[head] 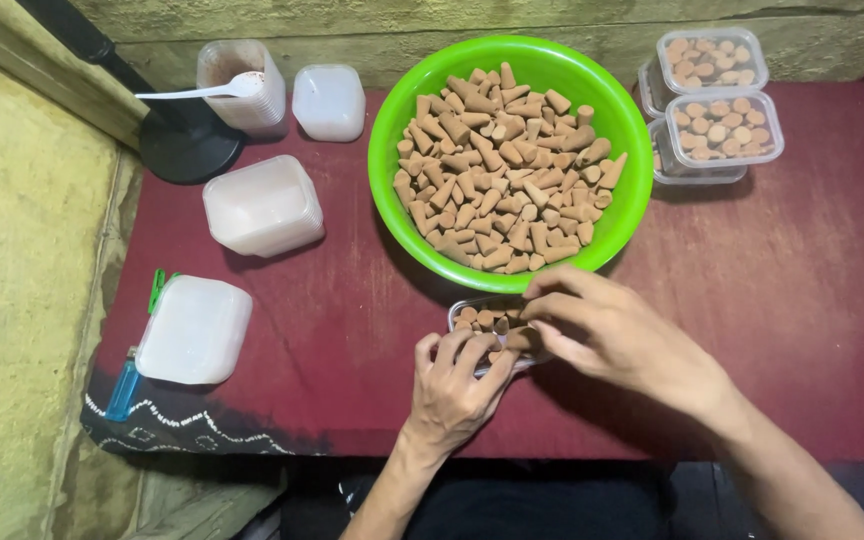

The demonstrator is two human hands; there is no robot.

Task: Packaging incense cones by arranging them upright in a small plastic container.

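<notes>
Brown cones [505, 170] are piled in a green bowl [624, 215] on the red bench [802, 300]. Just below the bowl, a small clear box [472, 318] partly filled with cones is seen. The box is touched by the left hand [457, 385], fingers curled on its near edge. A cone is pinched over the box by the right hand [607, 330]. Filled boxes [717, 125] are stacked at the far right. Empty white tubs [262, 205] are kept at the left.

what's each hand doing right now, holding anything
Left hand: fingers curled on the small clear box, holding it.
Right hand: fingers pinched over the box at a brown cone.
</notes>
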